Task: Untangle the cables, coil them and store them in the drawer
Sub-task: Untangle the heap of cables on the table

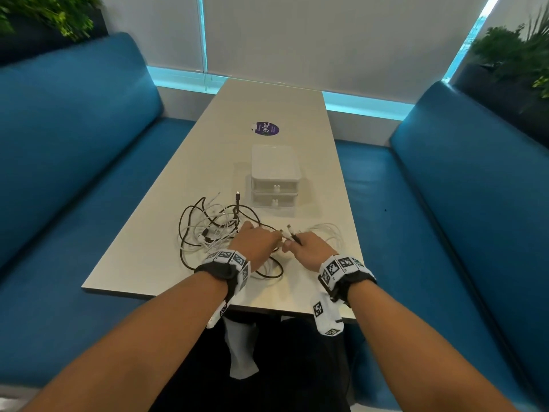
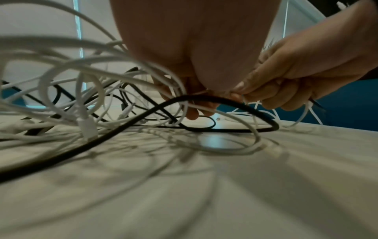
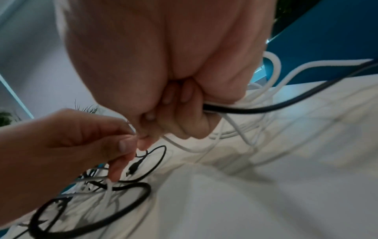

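Observation:
A tangle of black and white cables point(image 1: 212, 230) lies on the near half of the table, left of centre. My left hand point(image 1: 277, 237) sits at the tangle's right edge and pinches a thin white cable point(image 3: 174, 142) between thumb and fingers. My right hand point(image 1: 289, 246) meets it fingertip to fingertip. Its fingers curl round a black cable point(image 3: 266, 108) and white strands. A thick black cable point(image 2: 132, 122) arches under my left hand point(image 2: 192, 111). The white two-drawer unit point(image 1: 274, 176) stands behind the cables, both drawers closed.
More loose white cable loops point(image 1: 329, 233) lie right of my right hand, near the table's right edge point(image 1: 353, 233). A purple round sticker point(image 1: 266, 128) lies beyond the drawers. Blue benches point(image 1: 74, 173) flank the table on both sides.

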The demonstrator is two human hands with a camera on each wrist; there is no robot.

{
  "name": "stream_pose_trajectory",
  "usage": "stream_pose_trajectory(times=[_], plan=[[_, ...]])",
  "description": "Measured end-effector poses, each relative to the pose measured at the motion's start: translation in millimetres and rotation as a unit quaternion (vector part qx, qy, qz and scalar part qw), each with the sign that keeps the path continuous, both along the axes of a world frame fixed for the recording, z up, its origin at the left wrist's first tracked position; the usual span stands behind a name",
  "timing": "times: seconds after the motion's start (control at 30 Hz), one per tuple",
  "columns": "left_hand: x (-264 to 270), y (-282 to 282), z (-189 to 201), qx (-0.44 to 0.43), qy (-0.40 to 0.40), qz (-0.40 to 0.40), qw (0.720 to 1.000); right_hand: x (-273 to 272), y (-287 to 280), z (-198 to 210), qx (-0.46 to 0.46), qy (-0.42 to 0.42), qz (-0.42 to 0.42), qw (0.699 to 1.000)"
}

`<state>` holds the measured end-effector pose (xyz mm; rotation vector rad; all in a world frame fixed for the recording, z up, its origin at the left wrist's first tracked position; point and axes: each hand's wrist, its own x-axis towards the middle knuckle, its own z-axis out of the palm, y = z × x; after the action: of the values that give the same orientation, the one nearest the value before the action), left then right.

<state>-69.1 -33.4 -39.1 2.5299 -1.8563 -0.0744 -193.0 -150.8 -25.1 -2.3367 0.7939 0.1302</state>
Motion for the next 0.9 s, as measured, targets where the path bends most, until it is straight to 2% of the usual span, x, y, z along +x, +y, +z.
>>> stream_pose_trajectory(times=[0.17, 0.27, 0.37, 0.47, 0.53, 0.63, 0.8, 0.9], plan=[[17.0, 11.7, -7.7, 0.020, 0.034, 0.017, 0.999, -17.6, -21.5, -2.2, -0.158, 0.069, -0.037, 0.984], [22.4, 16.2, -7.5, 0.029, 0.015, 0.021, 0.999, -31.8, -36.0, -1.1, -0.188, 0.097, -0.098, 0.972], [14.6, 11.7, -1.0, 0.053, 0.003, 0.006, 0.999, -25.2, -29.4, 2.3, -0.196, 0.055, -0.130, 0.970], [1.6, 6.9, 9.2, 0.070, -0.021, -0.010, 0.997, -12.9, -12.7, 4.1, -0.187, -0.033, -0.129, 0.973], [-4.1, 3.5, 12.7, 0.058, -0.022, -0.023, 0.998, -6.0, 1.1, -0.4, -0.169, -0.075, -0.080, 0.979], [-6.5, -0.9, 12.6, 0.035, 0.008, -0.019, 0.999, 1.5, 13.4, -10.7, -0.118, -0.049, -0.015, 0.992], [-1.1, 6.6, 15.1, 0.036, 0.010, -0.012, 0.999, -3.7, 7.0, -8.5, -0.023, -0.046, -0.023, 0.998], [6.1, 8.8, 10.9, 0.053, -0.013, -0.014, 0.998, -6.6, 4.7, -3.9, -0.002, -0.045, -0.019, 0.999]])
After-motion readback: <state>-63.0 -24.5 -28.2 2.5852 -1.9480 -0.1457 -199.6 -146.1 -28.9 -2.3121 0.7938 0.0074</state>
